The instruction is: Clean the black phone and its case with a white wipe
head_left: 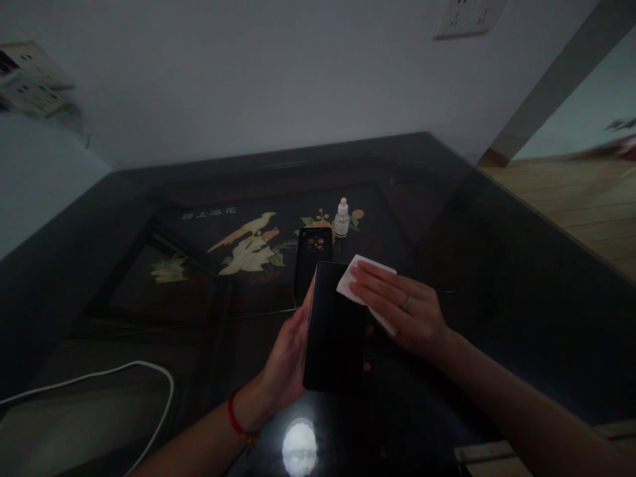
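Supporting the dark phone (334, 341) above the table (472, 245), the left hand (284, 358) is closed around it; the palm is largely concealed, and the fingertips (368, 366) show only in part at the phone's right edge. The right hand (415, 318), fingers together, holds a folded white cloth (346, 283) at the phone's upper right corner; its thumb is hidden. Dim light blurs the phone's lower edge into the tabletop. The phone partly covers a black case (312, 265) behind it. Lettering on the dropper bottle (341, 222) is illegible. A white cable (167, 377) is cut off at the frame edges.

The phone is a flat slab with rounded corners; the cloth is matte; the bottle is clear, white-capped; the glossy black table bears a pale bird-and-flower design (248, 257).
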`<action>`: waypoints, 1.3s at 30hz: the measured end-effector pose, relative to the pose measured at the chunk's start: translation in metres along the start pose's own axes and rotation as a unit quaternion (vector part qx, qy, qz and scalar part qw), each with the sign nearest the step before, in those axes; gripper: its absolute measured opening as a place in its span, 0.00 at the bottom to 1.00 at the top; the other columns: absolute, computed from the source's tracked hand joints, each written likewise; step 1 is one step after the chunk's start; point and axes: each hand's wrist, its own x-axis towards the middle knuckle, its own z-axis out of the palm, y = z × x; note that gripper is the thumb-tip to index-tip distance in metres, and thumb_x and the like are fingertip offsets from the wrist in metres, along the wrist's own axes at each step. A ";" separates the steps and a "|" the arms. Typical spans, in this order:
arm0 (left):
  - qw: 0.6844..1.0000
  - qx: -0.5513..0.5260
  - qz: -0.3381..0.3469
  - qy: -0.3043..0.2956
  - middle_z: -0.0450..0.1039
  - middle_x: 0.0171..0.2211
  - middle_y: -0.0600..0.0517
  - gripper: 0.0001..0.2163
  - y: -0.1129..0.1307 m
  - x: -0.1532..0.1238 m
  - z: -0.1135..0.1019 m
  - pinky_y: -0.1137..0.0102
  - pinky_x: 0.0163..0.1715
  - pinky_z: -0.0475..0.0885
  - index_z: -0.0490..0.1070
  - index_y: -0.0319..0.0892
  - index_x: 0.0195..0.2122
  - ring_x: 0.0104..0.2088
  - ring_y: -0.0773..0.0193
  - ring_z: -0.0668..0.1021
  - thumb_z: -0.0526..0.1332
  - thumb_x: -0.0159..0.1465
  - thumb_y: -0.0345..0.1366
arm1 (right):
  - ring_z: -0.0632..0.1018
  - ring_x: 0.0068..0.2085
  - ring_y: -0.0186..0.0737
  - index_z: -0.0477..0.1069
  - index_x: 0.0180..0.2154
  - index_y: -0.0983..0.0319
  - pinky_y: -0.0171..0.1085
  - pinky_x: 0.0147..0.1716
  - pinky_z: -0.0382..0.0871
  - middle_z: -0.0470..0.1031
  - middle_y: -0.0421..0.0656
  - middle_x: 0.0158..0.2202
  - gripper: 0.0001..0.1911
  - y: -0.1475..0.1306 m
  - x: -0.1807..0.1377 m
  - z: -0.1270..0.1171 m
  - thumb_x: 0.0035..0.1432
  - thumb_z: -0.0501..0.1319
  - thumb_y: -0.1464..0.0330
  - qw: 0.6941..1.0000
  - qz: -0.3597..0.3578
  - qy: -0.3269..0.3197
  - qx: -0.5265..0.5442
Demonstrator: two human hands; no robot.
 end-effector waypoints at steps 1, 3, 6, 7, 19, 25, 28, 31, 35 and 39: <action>1.000 0.019 0.010 0.013 0.58 0.63 0.54 0.29 0.000 0.001 0.000 0.50 0.47 0.68 0.36 0.63 0.65 0.53 0.49 0.72 0.45 0.63 0.53 | 0.67 0.60 0.43 0.62 0.58 0.58 0.45 0.55 0.70 0.69 0.44 0.56 0.23 -0.004 0.000 0.002 0.63 0.53 0.76 0.999 -0.028 -0.018 -0.006; 0.996 0.062 0.036 0.060 0.60 0.62 0.55 0.29 0.000 0.003 -0.001 0.54 0.51 0.66 0.41 0.59 0.66 0.55 0.52 0.70 0.43 0.63 0.53 | 0.68 0.59 0.43 0.67 0.55 0.61 0.46 0.57 0.67 0.72 0.45 0.53 0.19 -0.011 0.000 0.005 0.63 0.54 0.75 0.994 -0.093 -0.048 -0.013; 0.993 0.070 0.044 0.087 0.62 0.61 0.55 0.29 0.003 0.004 -0.002 0.56 0.53 0.65 0.42 0.57 0.66 0.56 0.53 0.69 0.42 0.64 0.52 | 0.68 0.59 0.44 0.69 0.51 0.65 0.50 0.60 0.62 0.74 0.48 0.51 0.16 -0.011 0.002 0.007 0.63 0.53 0.75 0.991 -0.126 -0.047 -0.013; 0.995 0.053 0.039 0.075 0.61 0.61 0.55 0.28 0.003 0.004 -0.002 0.55 0.53 0.64 0.41 0.58 0.66 0.55 0.53 0.69 0.41 0.64 0.52 | 0.68 0.59 0.44 0.69 0.52 0.66 0.51 0.60 0.62 0.74 0.49 0.52 0.17 -0.007 0.002 0.006 0.63 0.53 0.75 0.993 -0.109 -0.036 -0.020; 0.992 -0.114 -0.021 -0.058 0.71 0.53 0.50 0.29 -0.004 0.001 -0.003 0.58 0.52 0.63 0.45 0.56 0.66 0.49 0.54 0.75 0.51 0.64 0.50 | 0.69 0.59 0.43 0.69 0.50 0.69 0.55 0.63 0.51 0.73 0.48 0.53 0.16 -0.011 0.008 0.008 0.66 0.48 0.76 0.991 -0.130 -0.037 -0.016; 0.986 -0.112 -0.066 -0.103 0.62 0.61 0.49 0.28 0.000 0.000 -0.006 0.47 0.49 0.64 0.41 0.63 0.65 0.53 0.46 0.72 0.45 0.64 0.56 | 0.68 0.59 0.46 0.67 0.53 0.70 0.59 0.61 0.53 0.72 0.52 0.54 0.17 -0.001 0.005 0.009 0.65 0.48 0.76 0.998 -0.055 -0.014 -0.032; 0.991 -0.104 -0.061 -0.053 0.68 0.56 0.49 0.29 0.000 0.000 -0.010 0.57 0.51 0.65 0.44 0.59 0.66 0.51 0.54 0.74 0.46 0.64 0.55 | 0.70 0.57 0.45 0.70 0.50 0.70 0.54 0.62 0.55 0.74 0.48 0.52 0.15 -0.019 0.005 0.014 0.65 0.51 0.75 0.981 -0.174 -0.075 0.031; 0.992 -0.105 -0.050 -0.052 0.69 0.55 0.49 0.29 0.001 0.002 -0.012 0.60 0.50 0.66 0.44 0.58 0.66 0.47 0.57 0.75 0.45 0.65 0.55 | 0.69 0.58 0.45 0.69 0.50 0.70 0.53 0.62 0.54 0.74 0.48 0.52 0.15 -0.018 0.006 0.013 0.64 0.52 0.75 0.982 -0.173 -0.069 0.030; 0.986 -0.116 -0.063 -0.101 0.62 0.61 0.48 0.28 0.001 0.002 -0.011 0.49 0.49 0.65 0.40 0.62 0.65 0.51 0.49 0.73 0.40 0.64 0.57 | 0.65 0.61 0.47 0.65 0.54 0.70 0.59 0.61 0.52 0.70 0.54 0.55 0.18 0.000 0.005 0.009 0.65 0.50 0.76 0.999 -0.027 -0.017 -0.035; 0.991 -0.101 -0.063 -0.059 0.68 0.56 0.48 0.29 0.003 0.002 -0.010 0.56 0.47 0.67 0.43 0.59 0.66 0.47 0.53 0.76 0.42 0.64 0.57 | 0.69 0.58 0.45 0.70 0.50 0.69 0.56 0.62 0.54 0.74 0.51 0.51 0.15 -0.021 0.004 0.017 0.64 0.51 0.75 0.986 -0.139 -0.083 0.036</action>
